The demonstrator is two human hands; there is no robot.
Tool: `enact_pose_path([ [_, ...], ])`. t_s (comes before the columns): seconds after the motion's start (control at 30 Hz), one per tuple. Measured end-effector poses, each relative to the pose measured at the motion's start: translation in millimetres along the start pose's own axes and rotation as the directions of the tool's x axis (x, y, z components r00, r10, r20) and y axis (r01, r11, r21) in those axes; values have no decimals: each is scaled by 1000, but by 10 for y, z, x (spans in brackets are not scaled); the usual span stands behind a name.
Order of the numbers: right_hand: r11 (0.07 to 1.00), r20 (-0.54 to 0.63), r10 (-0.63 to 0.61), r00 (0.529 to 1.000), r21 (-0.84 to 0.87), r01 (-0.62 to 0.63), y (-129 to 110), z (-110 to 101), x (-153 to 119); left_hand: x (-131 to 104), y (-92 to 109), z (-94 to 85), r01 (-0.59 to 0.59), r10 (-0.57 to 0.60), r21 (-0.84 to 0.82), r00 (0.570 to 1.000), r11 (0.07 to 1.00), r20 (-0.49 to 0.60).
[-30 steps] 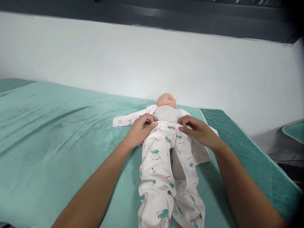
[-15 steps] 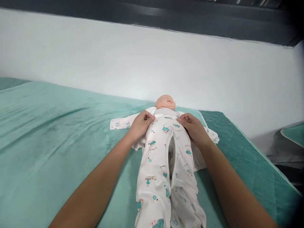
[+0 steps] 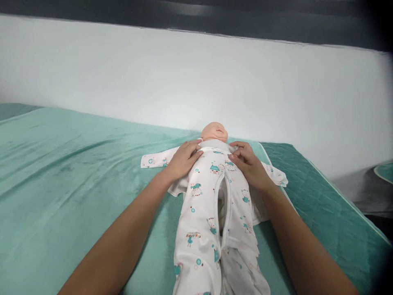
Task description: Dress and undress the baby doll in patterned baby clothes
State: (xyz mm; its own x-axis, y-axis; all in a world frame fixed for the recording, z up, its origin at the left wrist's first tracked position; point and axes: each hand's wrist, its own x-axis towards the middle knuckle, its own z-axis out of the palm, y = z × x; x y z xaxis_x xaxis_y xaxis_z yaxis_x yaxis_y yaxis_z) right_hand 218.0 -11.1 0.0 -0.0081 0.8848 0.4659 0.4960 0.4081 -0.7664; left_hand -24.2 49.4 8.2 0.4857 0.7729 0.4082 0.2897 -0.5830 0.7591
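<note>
A baby doll (image 3: 215, 132) lies on its back, head toward the wall. White printed pants (image 3: 202, 196) with an open crotch slit cover its legs and reach up over its belly. Spread beneath its body is a matching long-sleeved top (image 3: 158, 159), a sleeve out to each side. My left hand (image 3: 186, 159) rests at the left side of the waistband, fingers stretched out and apart from the thumb. At the right side of the waistband my right hand (image 3: 248, 164) has its fingers spread and slightly bent, touching the cloth.
A light green sheet (image 3: 76, 184) covers the bed, with a darker quilted green cover (image 3: 322, 205) along the right. Behind the doll's head rises a white wall (image 3: 153, 73), topped by a dark band (image 3: 184, 14). Another green padded edge (image 3: 385, 172) shows at far right.
Both hands have loosened their pinch on the waistband, and their fingers have spread out over its sides. The doll and clothes stay in place; the view has shifted slightly.
</note>
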Motion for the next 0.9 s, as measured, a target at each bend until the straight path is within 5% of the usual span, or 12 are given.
enact_pose_path([
  [0.2,982,25,122,992,144,-124,46,66,130,121,-103,-9,117,-122,-119,992,986,-36],
  [0.5,975,-74,169,983,-130,-178,175,27,391,350,-141,85,223,-206,68,959,972,-196],
  [0.73,968,-87,150,985,-189,-164,254,43,567,424,-195,134,273,-233,144,941,951,-244],
  [0.9,979,-125,177,976,-81,-188,305,92,499,353,-190,116,157,-151,30,977,987,-149],
])
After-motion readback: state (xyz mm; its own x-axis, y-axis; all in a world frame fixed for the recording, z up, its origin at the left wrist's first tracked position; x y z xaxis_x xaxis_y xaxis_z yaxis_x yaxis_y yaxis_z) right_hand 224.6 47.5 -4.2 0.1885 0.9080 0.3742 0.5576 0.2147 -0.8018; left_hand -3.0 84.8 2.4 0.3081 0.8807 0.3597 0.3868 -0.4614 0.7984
